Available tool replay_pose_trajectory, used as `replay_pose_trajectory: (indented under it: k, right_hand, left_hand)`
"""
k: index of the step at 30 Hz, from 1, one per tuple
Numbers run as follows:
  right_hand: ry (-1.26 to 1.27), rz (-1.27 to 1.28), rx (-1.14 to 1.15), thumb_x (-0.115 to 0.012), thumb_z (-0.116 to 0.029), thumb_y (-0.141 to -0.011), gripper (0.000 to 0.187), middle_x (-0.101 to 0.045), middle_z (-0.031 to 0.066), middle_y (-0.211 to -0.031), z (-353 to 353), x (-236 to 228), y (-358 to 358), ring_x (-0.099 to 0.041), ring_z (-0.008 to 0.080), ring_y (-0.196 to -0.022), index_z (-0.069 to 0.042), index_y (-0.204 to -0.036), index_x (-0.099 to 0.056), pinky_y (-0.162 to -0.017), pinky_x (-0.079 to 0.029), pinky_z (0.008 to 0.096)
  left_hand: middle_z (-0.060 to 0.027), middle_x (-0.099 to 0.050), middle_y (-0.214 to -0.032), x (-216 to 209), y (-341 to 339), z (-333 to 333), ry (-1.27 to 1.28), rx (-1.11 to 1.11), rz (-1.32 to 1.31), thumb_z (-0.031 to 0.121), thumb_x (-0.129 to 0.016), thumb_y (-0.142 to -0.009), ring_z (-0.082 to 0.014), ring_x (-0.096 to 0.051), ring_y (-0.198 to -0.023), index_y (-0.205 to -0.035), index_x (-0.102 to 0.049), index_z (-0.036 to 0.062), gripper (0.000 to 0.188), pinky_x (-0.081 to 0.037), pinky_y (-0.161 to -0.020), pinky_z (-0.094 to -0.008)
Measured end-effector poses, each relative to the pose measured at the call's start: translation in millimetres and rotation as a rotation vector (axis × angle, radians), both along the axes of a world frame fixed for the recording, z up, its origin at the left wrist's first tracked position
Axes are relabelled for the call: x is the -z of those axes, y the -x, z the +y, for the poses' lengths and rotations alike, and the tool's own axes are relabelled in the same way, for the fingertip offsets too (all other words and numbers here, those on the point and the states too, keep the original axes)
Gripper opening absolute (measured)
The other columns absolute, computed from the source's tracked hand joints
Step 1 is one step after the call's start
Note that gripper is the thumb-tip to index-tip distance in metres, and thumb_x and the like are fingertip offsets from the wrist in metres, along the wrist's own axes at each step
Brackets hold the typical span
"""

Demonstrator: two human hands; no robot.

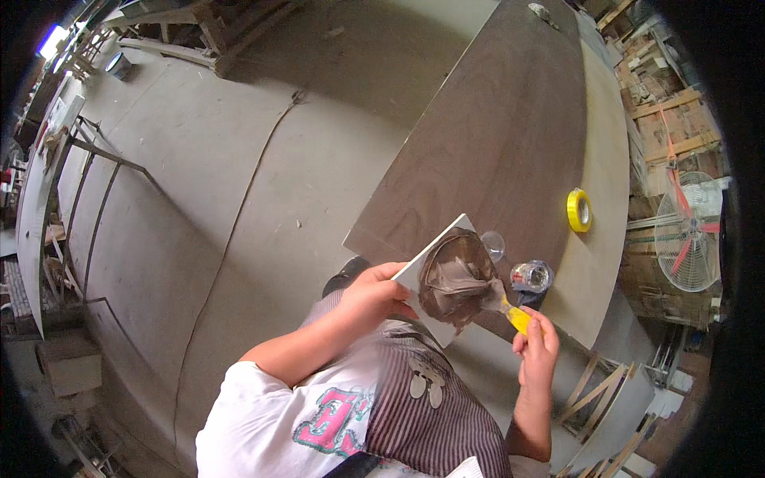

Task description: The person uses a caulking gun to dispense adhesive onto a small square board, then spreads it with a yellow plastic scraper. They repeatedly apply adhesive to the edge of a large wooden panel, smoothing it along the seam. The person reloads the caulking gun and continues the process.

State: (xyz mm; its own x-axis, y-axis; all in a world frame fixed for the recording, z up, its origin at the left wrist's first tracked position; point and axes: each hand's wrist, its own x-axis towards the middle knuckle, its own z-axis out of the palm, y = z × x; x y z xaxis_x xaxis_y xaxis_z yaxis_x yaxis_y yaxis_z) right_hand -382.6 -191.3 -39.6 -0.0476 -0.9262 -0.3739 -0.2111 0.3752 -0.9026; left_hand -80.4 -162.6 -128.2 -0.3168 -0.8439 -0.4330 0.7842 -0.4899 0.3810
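Note:
My left hand (373,296) grips the left edge of a white board (408,279), which is held tilted in front of my body. A thick mound of brown putty (458,271) covers much of the board's face. Between the fingers of my right hand (539,341) is the yellow handle of a putty knife (516,317). Its blade rests in the putty at the mound's right side and is partly coated. Just beyond the board, a clear round lid or cup (493,245) and a clear jar (531,276) stand on the table.
A long table with a brown wood-grain sheet (502,135) stretches away from me. On it lie a roll of yellow tape (579,210) and a crumpled pale lump (539,11). A caged fan (689,231) stands at right. A cable (243,195) crosses the floor; a metal frame (103,151) stands at left.

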Motion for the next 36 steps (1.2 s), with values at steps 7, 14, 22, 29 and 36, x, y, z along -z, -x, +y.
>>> replay_pose_trajectory:
  k: [7, 14, 22, 29, 36]
  right_hand:
    - [-0.101, -0.256, 0.209, -0.050, -0.021, -0.102, 0.029, -0.053, -0.0003, -0.071, 8.7, 32.6, -12.9, -0.044, 0.0056, -0.052, 0.001, -0.117, -0.061, -0.044, -0.030, 0.0205]
    - [-0.153, -0.314, 0.190, -0.047, -0.024, -0.103, 0.032, -0.054, -0.0005, -0.067, 3.9, 22.2, -31.4, -0.046, 0.0051, -0.052, 0.001, -0.120, -0.058, -0.044, -0.029, 0.0195]
    - [-0.176, -0.284, 0.096, -0.046, -0.020, -0.103, 0.029, -0.053, -0.0013, -0.068, -1.4, 13.4, -43.3, -0.046, 0.0043, -0.053, 0.001, -0.119, -0.060, -0.043, -0.029, 0.0183]
    - [-0.165, -0.262, -0.094, -0.047, -0.020, -0.103, 0.029, -0.052, -0.0019, -0.067, -7.2, 14.2, -46.1, -0.044, 0.0046, -0.053, 0.001, -0.119, -0.061, -0.046, -0.032, 0.0190]
    - [-0.228, -0.387, -0.148, -0.048, -0.020, -0.103, 0.030, -0.052, -0.0017, -0.071, -7.4, 24.1, -57.0, -0.042, 0.0055, -0.052, 0.002, -0.121, -0.060, -0.046, -0.031, 0.0202]
  left_hand:
    - [-0.0165, -0.067, -0.110, -11.6, 1.2, 3.6, 0.052, -0.038, -0.028, 0.003, -0.060, -0.076, -0.0286, -0.069, -0.093, -0.126, -0.057, -0.0037, 0.050, -0.059, -0.082, -0.0468]
    - [-0.0159, -0.067, -0.113, -12.0, 2.6, 5.1, 0.109, -0.022, -0.130, 0.002, -0.060, -0.077, -0.0300, -0.069, -0.094, -0.125, -0.058, -0.0032, 0.049, -0.060, -0.078, -0.0471]
    - [-0.0128, -0.067, -0.114, -17.9, 0.5, 4.0, 0.149, 0.066, -0.249, 0.002, -0.066, -0.082, -0.0224, -0.066, -0.100, -0.127, -0.058, -0.0042, 0.046, -0.054, -0.088, -0.0385]
    - [-0.0121, -0.068, -0.113, -27.4, -6.0, -4.0, 0.141, 0.156, -0.321, 0.005, -0.068, -0.084, -0.0194, -0.065, -0.100, -0.128, -0.057, -0.0059, 0.047, -0.051, -0.092, -0.0345]
    - [-0.0135, -0.069, -0.108, -35.9, -12.9, -9.7, 0.093, 0.122, -0.280, 0.003, -0.063, -0.081, -0.0220, -0.068, -0.094, -0.126, -0.057, -0.0058, 0.046, -0.056, -0.083, -0.0362]
